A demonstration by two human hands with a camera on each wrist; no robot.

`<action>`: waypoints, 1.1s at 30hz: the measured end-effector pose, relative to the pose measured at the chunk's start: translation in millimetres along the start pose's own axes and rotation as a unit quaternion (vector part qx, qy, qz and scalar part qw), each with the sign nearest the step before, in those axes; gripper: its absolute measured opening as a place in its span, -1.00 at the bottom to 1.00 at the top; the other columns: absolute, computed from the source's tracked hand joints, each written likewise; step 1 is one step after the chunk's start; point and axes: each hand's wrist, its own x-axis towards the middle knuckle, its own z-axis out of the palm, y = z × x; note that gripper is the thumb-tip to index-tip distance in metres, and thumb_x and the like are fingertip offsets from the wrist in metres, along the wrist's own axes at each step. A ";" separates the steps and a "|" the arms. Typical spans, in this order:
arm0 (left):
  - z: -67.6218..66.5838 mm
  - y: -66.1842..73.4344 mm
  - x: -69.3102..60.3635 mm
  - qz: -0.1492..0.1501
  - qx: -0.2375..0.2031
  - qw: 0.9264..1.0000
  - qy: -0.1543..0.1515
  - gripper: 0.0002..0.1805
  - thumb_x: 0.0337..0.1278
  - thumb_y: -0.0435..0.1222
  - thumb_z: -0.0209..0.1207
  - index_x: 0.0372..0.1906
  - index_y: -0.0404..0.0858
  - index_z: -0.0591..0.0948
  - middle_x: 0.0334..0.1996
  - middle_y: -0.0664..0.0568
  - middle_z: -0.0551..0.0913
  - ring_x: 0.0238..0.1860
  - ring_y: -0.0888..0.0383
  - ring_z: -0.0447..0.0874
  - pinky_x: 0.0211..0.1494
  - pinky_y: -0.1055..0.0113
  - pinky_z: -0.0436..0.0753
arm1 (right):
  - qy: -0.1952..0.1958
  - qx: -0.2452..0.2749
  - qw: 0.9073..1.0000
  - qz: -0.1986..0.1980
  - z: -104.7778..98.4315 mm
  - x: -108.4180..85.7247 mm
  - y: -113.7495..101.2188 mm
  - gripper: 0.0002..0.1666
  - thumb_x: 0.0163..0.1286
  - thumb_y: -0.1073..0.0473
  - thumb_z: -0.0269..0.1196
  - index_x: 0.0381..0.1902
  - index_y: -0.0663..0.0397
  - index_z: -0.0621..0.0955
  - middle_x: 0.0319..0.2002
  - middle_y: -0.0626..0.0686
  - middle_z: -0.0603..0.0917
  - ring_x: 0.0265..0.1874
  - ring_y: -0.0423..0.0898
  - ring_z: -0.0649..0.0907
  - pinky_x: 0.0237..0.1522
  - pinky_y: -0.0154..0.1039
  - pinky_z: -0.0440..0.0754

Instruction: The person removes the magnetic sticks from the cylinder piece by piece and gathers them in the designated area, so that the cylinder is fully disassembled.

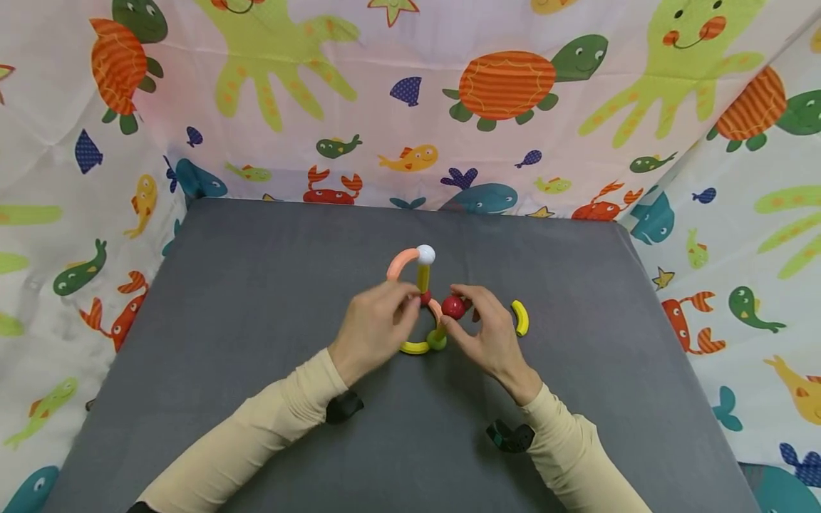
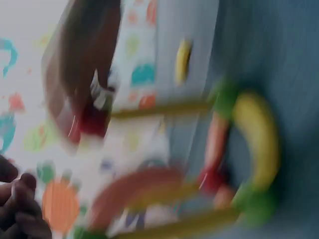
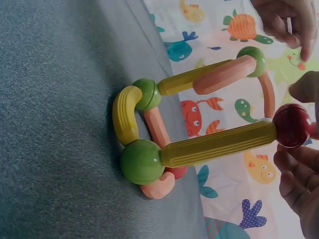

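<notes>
An upright frame of balls and rods stands between the hands. My right hand point(image 1: 490, 338) pinches a red ball point(image 1: 453, 307) at the upper end of a straight yellow rod point(image 3: 222, 144), whose lower end meets a green ball point(image 3: 142, 162). My left hand point(image 1: 375, 331) hangs beside the frame, fingers loosely bent and holding nothing; in the right wrist view it is apart from another green ball point(image 3: 251, 59). A curved yellow piece point(image 3: 125, 114) joins two green balls low down. A white ball point(image 1: 425, 254) and a curved orange piece point(image 1: 401, 262) form the far top. The left wrist view is blurred.
A loose curved yellow piece point(image 1: 521, 318) lies on the grey table point(image 1: 256, 285), right of the right hand. Cloth point(image 1: 282, 171) printed with sea animals hangs behind the table and along its sides.
</notes>
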 end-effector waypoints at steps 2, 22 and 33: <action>15.5 8.5 -13.3 0.016 0.015 0.999 -0.031 -0.96 0.14 -0.36 0.26 -0.35 -0.24 0.62 -0.71 0.13 0.44 -0.72 0.37 0.23 -0.64 0.58 0.21 | 0.001 0.001 1.000 0.006 -0.9 -0.5 -0.1 -0.48 0.15 0.21 0.41 0.09 0.18 0.59 -0.20 0.11 0.66 -0.37 -0.10 0.52 -0.42 -0.16 0.50; 75.6 9.2 -26.3 -0.022 0.090 0.995 -0.045 -0.82 -0.07 -0.42 0.38 -0.53 -0.23 0.57 -0.82 0.08 0.46 -0.81 0.25 0.38 -0.70 0.45 0.27 | 0.002 -0.005 1.000 -0.012 0.6 0.9 -5.0 -0.60 0.14 0.27 0.44 -0.03 0.18 0.66 -0.17 0.13 0.72 -0.40 -0.11 0.57 -0.39 -0.22 0.55; 74.9 5.2 -26.5 -0.002 0.086 0.996 -0.023 -0.80 -0.06 -0.38 0.42 -0.53 -0.22 0.57 -0.84 0.09 0.47 -0.82 0.28 0.40 -0.71 0.47 0.29 | 0.028 0.008 0.999 -0.028 8.5 1.1 -3.2 -0.61 0.12 0.30 0.43 -0.05 0.19 0.67 -0.19 0.14 0.72 -0.40 -0.12 0.57 -0.39 -0.17 0.57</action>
